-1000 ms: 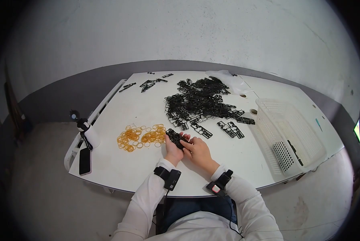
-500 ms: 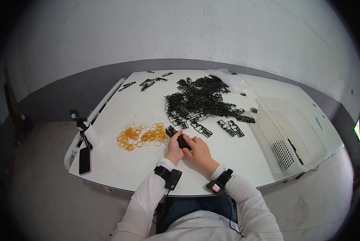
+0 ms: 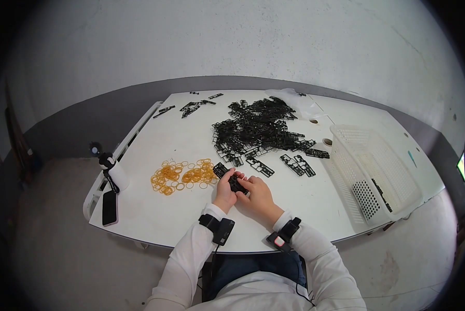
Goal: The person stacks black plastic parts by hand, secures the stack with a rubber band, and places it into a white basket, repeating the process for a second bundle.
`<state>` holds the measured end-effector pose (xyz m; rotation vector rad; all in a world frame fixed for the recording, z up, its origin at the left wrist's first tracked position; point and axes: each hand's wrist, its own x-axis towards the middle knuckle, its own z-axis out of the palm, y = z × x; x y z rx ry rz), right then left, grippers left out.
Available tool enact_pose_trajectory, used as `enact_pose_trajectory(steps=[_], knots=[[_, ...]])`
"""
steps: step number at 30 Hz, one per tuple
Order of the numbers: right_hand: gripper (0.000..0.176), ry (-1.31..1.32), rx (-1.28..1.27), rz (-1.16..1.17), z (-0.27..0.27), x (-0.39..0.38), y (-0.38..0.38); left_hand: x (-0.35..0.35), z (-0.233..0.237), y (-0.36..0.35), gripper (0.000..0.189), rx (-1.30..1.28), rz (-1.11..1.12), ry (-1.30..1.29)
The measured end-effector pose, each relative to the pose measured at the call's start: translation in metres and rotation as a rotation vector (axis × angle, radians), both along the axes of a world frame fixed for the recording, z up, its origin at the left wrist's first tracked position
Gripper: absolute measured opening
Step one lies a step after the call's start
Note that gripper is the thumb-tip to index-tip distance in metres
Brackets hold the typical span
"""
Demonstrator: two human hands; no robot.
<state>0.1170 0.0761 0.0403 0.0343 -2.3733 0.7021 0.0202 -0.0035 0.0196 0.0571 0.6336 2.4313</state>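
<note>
My left hand (image 3: 224,194) is closed around some black plastic lattice pieces (image 3: 220,169), whose far end sticks out beyond the fingers toward the rubber bands. My right hand (image 3: 262,198) grips the near end of the same pieces, its thumb and fingers close to the left hand's. How many pieces are held cannot be made out. Just left of the hands lie loose yellow rubber bands (image 3: 193,177). A large heap of similar black lattice pieces (image 3: 255,129) lies beyond the hands, with several single ones (image 3: 297,165) at its near edge.
A white perforated basket (image 3: 349,181) stands at the right, with a dark strip in it. A white bottle (image 3: 117,173) and a phone (image 3: 110,208) are at the table's left edge. Clear plastic bag (image 3: 300,105) lies behind the heap; a few black pieces (image 3: 191,108) rest far left.
The held black pieces have turned slightly, showing more of their lattice face between the hands. Both hands stay in nearly the same place, with small finger shifts.
</note>
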Motion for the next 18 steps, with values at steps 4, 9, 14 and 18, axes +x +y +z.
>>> enact_pose_trajectory(steps=[4, 9, 14, 18], knots=[[0.039, -0.029, -0.038, 0.004, -0.003, -0.001, 0.003, -0.004, -0.006, 0.001, 0.01, 0.023, -0.017, 0.016], [0.038, 0.01, -0.03, 0.058, -0.013, -0.008, 0.012, -0.006, -0.013, 0.006, 0.009, -0.052, 0.106, 0.11], [0.036, 0.219, -0.202, 0.102, -0.014, -0.018, 0.032, -0.003, -0.021, 0.012, 0.014, -0.342, 0.351, 0.752], [0.033, 0.397, -0.335, 0.173, -0.006, -0.017, 0.038, 0.004, -0.027, 0.014, 0.019, -0.47, 0.305, 0.947]])
